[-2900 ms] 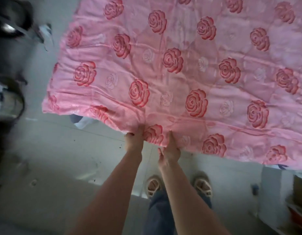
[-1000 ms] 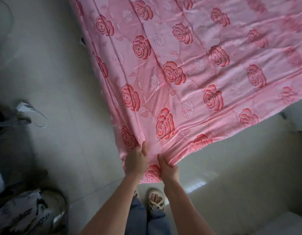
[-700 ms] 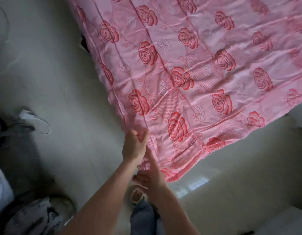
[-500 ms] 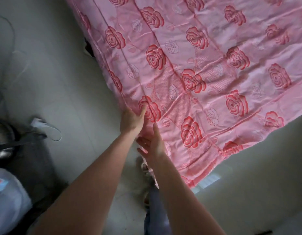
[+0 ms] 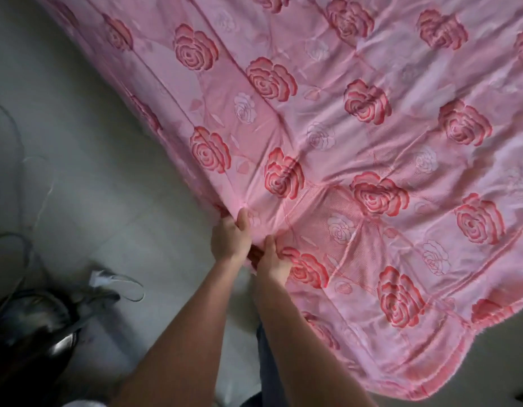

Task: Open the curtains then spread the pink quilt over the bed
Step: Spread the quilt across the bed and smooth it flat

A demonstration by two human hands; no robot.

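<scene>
The pink quilt with red rose print lies spread flat over the bed and fills the upper right of the view. Its left edge hangs toward the floor. My left hand grips that hanging side edge, thumb on top and fingers curled under the fabric. My right hand sits right beside it, pinching the same edge a little nearer the quilt's corner. The corner itself drapes down at the lower right. The curtains are out of view.
Pale tiled floor runs along the left of the bed. A grey sandal and a dark shiny object lie at the lower left. Thin cables trail over the floor at the far left. My trouser leg shows below.
Both hands let go of the quilt's corner, moved up along its left edge and took hold of it again. The view shifted so the quilt sits closer and larger.
</scene>
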